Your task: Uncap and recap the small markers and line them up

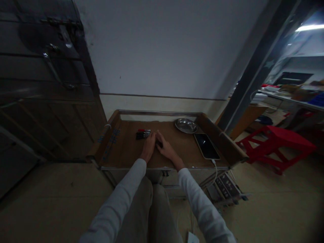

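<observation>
My left hand (149, 145) and my right hand (164, 147) come together over the middle of a brown-lined cart top (131, 153). Both hands have bent fingers, closed at the tips. A small dark area shows between my right thumb and fingers; whatever is held there is too dark to make out. Just left of my left hand lies a small bunch of pens (143, 135), mostly black with a red one at the far side. The left fingers hide the near ends of the pens, and I cannot tell whether they touch.
A round metal dish (186, 125) sits at the back right of the cart top. In front of it lies a phone (207, 146) with a white cable (215, 168). Raised sides bound the cart. A red stool (277, 143) stands to the right, a metal door (45, 67) to the left.
</observation>
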